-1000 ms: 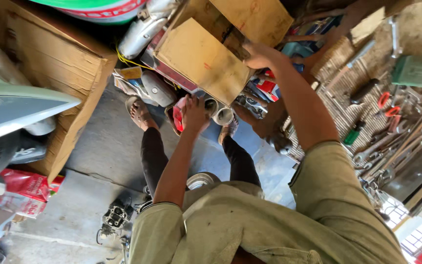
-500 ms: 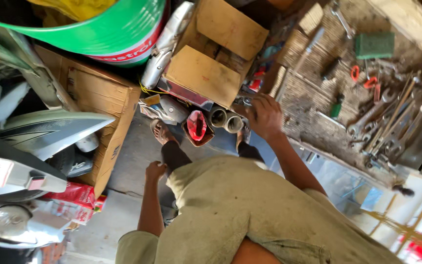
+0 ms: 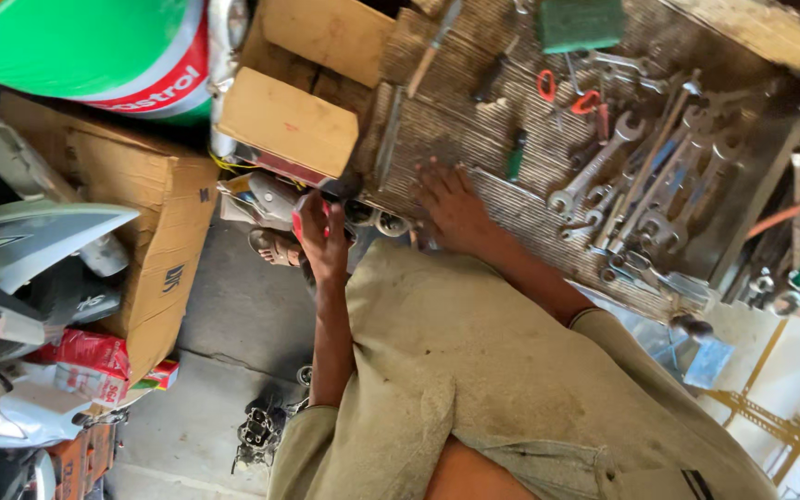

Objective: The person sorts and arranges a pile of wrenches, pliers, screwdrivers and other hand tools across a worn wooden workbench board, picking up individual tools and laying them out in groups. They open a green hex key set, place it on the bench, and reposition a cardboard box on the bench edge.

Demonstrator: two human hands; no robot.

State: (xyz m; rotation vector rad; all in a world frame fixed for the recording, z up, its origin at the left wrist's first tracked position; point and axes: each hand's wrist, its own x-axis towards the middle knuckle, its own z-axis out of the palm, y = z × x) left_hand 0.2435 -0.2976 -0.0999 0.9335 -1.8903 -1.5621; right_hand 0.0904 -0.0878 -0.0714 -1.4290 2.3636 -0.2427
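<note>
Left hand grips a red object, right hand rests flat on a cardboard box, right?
No. The head view shows the right hand flat on the ridged mat beside the wrenches, not on the cardboard box; the left hand does grip the red object.

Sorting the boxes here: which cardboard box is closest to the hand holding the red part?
The small closed cardboard box, just above the left hand. The large open cardboard box sits farther off to the side.

drum: green, with a red and white band
cardboard boxes: plain tan
shirt: dull khaki (faintly smudged)
mat: brown, ribbed
spanners: bare steel grey
scissors: red handles
fairing panel: silver-grey
</note>
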